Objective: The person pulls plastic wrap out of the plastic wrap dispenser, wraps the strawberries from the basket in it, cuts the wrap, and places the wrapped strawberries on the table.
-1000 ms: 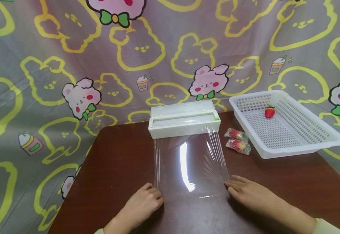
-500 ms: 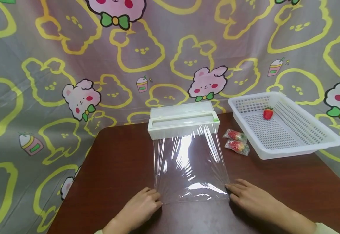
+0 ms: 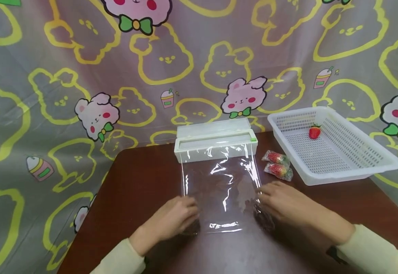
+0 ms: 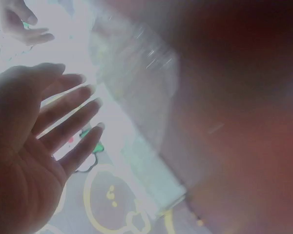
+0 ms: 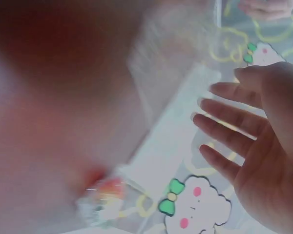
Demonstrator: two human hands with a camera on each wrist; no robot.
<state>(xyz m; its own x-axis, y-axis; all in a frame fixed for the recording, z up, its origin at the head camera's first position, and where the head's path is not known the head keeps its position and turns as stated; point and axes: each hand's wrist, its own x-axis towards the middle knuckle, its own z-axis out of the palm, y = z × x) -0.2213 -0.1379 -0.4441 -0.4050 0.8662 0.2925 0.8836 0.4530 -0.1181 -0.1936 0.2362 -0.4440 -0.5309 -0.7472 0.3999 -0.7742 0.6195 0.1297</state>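
Observation:
A sheet of cling film (image 3: 216, 201) runs from the white wrap dispenser box (image 3: 216, 152) toward me over the brown table. Beside the film's left edge, low over the table, is my left hand (image 3: 173, 217). My right hand (image 3: 282, 201) is at the film's right edge. The left wrist view shows the left hand (image 4: 39, 141) with spread, nearly straight fingers and nothing in them. Likewise, the right hand (image 5: 263, 146) has extended, separated fingers in the right wrist view. Reflections and wrinkles cross the film. The box's lid is raised.
Two wrapped strawberries (image 3: 277, 170) lie to the right of the box. Beyond them stands a white plastic basket (image 3: 352, 177) with one bare strawberry (image 3: 314, 132) in it. A patterned curtain (image 3: 199, 57) hangs behind the table (image 3: 130, 182).
Both hands have let go of the film's near corners, risen and shifted forward, the left also slightly right. The film's near edge has dropped back, and its reflections have changed.

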